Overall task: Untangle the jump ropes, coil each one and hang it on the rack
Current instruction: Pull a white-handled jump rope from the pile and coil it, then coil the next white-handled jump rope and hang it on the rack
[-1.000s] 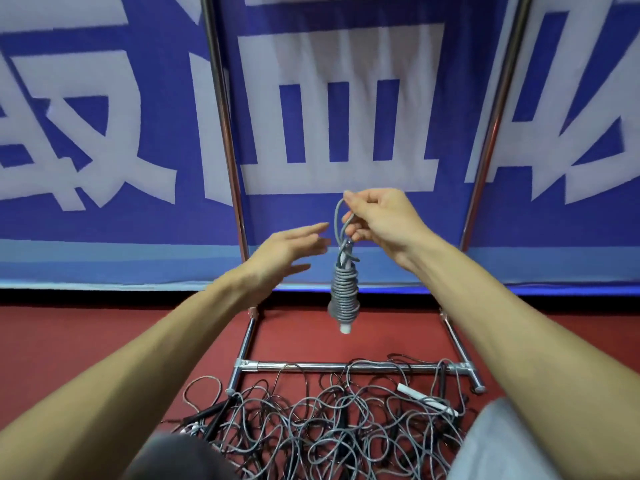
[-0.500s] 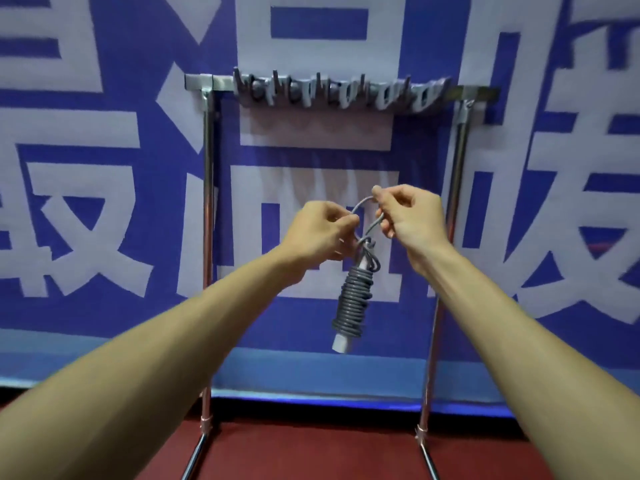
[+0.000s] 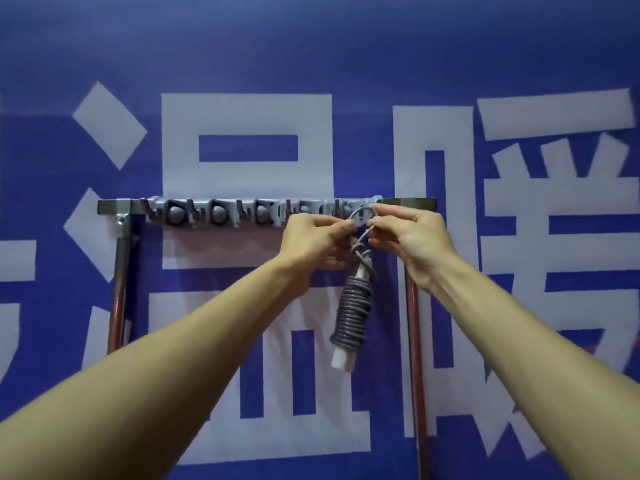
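A grey jump rope (image 3: 353, 311) is wound tightly round its white handles and hangs as a coil below a small loop (image 3: 363, 216). My left hand (image 3: 317, 239) pinches the loop's left side and my right hand (image 3: 408, 237) pinches its right side, holding it spread. The loop sits right at the right end of the rack's grey hook strip (image 3: 221, 213). Whether the loop is over a hook I cannot tell, as my fingers hide that spot.
The metal rack has a top bar (image 3: 107, 206), a left post (image 3: 119, 292) and a right post (image 3: 414, 341). Behind it hangs a blue banner (image 3: 242, 64) with large white characters. The other hooks on the strip carry nothing.
My view has tilted up from the floor pile to the rack top. My left hand took hold of the loop, and both hands raised the coiled rope up to the hook strip.
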The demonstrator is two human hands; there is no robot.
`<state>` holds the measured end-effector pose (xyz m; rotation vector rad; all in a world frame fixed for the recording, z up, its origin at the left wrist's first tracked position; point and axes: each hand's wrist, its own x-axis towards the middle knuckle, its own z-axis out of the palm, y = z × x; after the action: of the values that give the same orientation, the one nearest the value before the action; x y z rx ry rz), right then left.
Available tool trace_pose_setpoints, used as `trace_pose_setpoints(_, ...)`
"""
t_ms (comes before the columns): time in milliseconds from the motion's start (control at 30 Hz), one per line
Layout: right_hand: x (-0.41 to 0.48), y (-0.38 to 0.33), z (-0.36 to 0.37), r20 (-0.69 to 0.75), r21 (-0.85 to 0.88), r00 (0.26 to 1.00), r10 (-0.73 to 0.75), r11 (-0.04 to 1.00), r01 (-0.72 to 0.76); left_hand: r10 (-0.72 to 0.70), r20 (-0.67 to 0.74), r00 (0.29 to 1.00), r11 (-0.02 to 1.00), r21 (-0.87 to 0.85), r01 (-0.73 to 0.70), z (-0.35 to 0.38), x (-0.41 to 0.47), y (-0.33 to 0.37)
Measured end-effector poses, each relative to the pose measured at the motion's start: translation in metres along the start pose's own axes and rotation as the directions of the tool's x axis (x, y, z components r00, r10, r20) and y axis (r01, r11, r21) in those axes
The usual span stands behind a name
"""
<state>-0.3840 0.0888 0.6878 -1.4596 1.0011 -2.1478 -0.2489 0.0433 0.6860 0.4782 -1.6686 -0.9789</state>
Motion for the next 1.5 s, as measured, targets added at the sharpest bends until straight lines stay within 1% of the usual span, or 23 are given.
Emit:
trace_pose_setpoints(100,0.037,0.002,-0.007,-0.095,-0.033,0.995,-0.04,0.999,0.037,0.032,-0.024,0.999,0.999,-0.029,-0.033,0.023,0.031,0.002)
trace_pose_setpoints(233,0.076,0.006,-0.014,-0.214,-0.095,0.972,-0.095,0.993,0.076,0.072,-0.141,0.987,0.996,-0.043,-0.079,0.045,0.07,-0.003)
trace_pose_setpoints(300,0.089,0.012,-0.014,-0.244,-0.159,0.966,-0.091,0.986,0.053,0.065,-0.184,0.981,0.997,-0.026,-0.07,0.051,0.084,-0.01)
trace_pose_setpoints(400,0.099,0.023,-0.011,-0.279,-0.271,0.958,-0.07,0.963,-0.009,0.005,-0.222,0.975,1.0,-0.017,-0.009,0.054,0.096,-0.024)
trace_pose_setpoints(500,0.096,0.039,-0.011,-0.259,-0.308,0.965,-0.042,0.951,-0.042,-0.023,-0.183,0.983,1.0,-0.001,0.023,0.053,0.091,-0.039)
trace_pose_setpoints(533,0.092,0.044,-0.013,-0.238,-0.32,0.97,-0.053,0.947,-0.027,-0.019,-0.159,0.987,1.0,0.0,0.019,0.052,0.086,-0.043)
trace_pose_setpoints(567,0.086,0.048,-0.015,-0.224,-0.368,0.971,-0.089,0.93,0.001,-0.012,-0.135,0.991,1.0,0.001,0.012,0.051,0.081,-0.045)
trace_pose_setpoints(600,0.079,0.051,-0.018,-0.211,-0.441,0.967,-0.142,0.897,0.035,0.002,-0.111,0.994,1.0,0.01,-0.001,0.049,0.077,-0.046)
trace_pose_setpoints(667,0.057,0.054,-0.023,-0.173,-0.562,0.96,-0.222,0.823,0.089,0.033,-0.066,0.997,0.996,0.09,-0.027,0.043,0.068,-0.051)
trace_pose_setpoints(733,0.029,0.06,-0.029,-0.13,-0.628,0.965,-0.227,0.772,0.097,0.023,-0.042,0.999,0.98,0.198,-0.014,0.034,0.052,-0.059)
trace_pose_setpoints(833,-0.017,0.081,-0.041,-0.087,-0.694,0.988,-0.125,0.719,0.03,-0.063,0.038,0.997,0.958,0.281,0.05,0.019,0.008,-0.073)
trace_pose_setpoints(900,-0.052,0.099,-0.048,-0.063,-0.716,0.998,0.008,0.696,-0.05,-0.121,0.101,0.988,0.938,0.338,0.08,0.009,-0.027,-0.084)
trace_pose_setpoints(967,-0.086,0.117,-0.054,-0.027,-0.767,0.983,0.181,0.626,-0.136,-0.189,0.154,0.97,0.916,0.385,0.117,-0.001,-0.064,-0.101)
trace_pose_setpoints(1033,-0.124,0.135,-0.055,0.014,-0.82,0.938,0.347,0.54,-0.187,-0.28,0.211,0.937,0.878,0.451,0.161,-0.01,-0.106,-0.124)
trace_pose_setpoints(1100,-0.161,0.154,-0.054,0.044,-0.855,0.885,0.464,0.476,-0.207,-0.378,0.253,0.891,0.844,0.49,0.219,-0.016,-0.149,-0.151)
trace_pose_setpoints(1200,-0.212,0.188,-0.052,0.075,-0.901,0.817,0.572,0.389,-0.191,-0.464,0.283,0.84,0.814,0.51,0.278,-0.027,-0.212,-0.19)
trace_pose_setpoints(1300,-0.259,0.225,-0.049,0.097,-0.93,0.739,0.667,0.325,-0.172,-0.534,0.308,0.787,0.786,0.524,0.328,-0.035,-0.265,-0.23)
trace_pose_setpoints(1400,-0.308,0.261,-0.051,0.095,-0.954,0.662,0.743,0.258,-0.152,-0.615,0.33,0.716,0.742,0.548,0.386,-0.042,-0.311,-0.264)
trace_pose_setpoints(1500,-0.346,0.294,-0.06,0.074,-0.966,0.581,0.811,0.202,-0.159,-0.672,0.338,0.659,0.705,0.563,0.431,-0.047,-0.345,-0.292)
